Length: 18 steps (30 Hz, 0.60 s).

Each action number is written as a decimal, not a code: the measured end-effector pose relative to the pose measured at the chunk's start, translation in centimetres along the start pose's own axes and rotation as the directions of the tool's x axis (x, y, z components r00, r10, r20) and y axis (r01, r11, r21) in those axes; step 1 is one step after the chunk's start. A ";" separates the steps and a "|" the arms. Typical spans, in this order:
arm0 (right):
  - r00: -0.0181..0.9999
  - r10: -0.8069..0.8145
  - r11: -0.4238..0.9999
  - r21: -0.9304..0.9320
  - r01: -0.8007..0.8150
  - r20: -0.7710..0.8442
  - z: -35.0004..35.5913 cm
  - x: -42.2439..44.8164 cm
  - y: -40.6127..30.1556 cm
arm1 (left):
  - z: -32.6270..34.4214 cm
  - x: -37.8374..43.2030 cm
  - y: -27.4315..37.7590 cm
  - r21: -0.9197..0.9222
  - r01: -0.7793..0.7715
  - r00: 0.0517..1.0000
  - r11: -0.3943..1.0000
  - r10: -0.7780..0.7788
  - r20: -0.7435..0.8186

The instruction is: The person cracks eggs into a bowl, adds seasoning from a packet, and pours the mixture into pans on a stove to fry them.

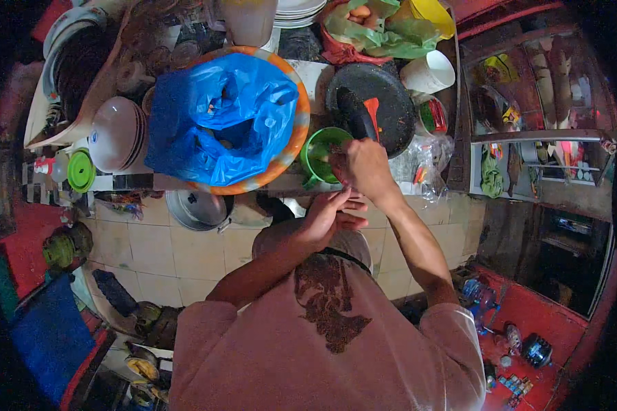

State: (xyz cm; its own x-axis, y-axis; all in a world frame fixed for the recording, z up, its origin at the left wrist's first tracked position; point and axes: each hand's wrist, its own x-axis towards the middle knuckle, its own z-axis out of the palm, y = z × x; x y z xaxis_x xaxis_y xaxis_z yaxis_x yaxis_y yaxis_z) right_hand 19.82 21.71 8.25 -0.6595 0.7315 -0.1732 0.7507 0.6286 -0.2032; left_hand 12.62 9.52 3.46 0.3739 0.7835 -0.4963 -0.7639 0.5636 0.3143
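Observation:
My right hand [367, 169] is curled at the near right rim of a green plastic mug [325, 153]. Something small and reddish shows blurred beside its fingers, and I cannot tell whether it is gripped. Just below, my left hand [331, 213] is turned partly palm-up with its fingers apart, its thumb tip close to the right hand. No object shows in the left hand. Behind the mug lies a dark, shallow round dish [393, 120], apparently a stone mortar. A thick black piece like a pestle [354, 110] and an orange-red piece [372, 113] rest in it.
A blue plastic bag [272, 120] fills an orange-and-white tray [302, 110] at left. Stacked bowls [114, 134] stand beyond it. A white cup [434, 72], a clear plastic bag [432, 164] and a green bag with eggs [380, 38] crowd the right. A metal pot [198, 209] sits below the counter.

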 end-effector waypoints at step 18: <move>0.967 -0.247 0.968 0.017 0.249 -0.064 0.6 -0.3 1.9 | -2.4 -1.8 -0.1 0.174 -0.040 0.999 0.984 0.045 -0.025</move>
State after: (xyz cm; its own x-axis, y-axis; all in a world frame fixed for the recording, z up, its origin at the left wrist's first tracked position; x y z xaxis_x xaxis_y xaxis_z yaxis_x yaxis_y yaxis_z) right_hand 21.45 22.56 7.37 -0.8207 0.5686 -0.0560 0.5622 0.7862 -0.2568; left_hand 10.75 7.44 2.40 0.3256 0.8013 -0.5020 -0.6749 0.5687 0.4701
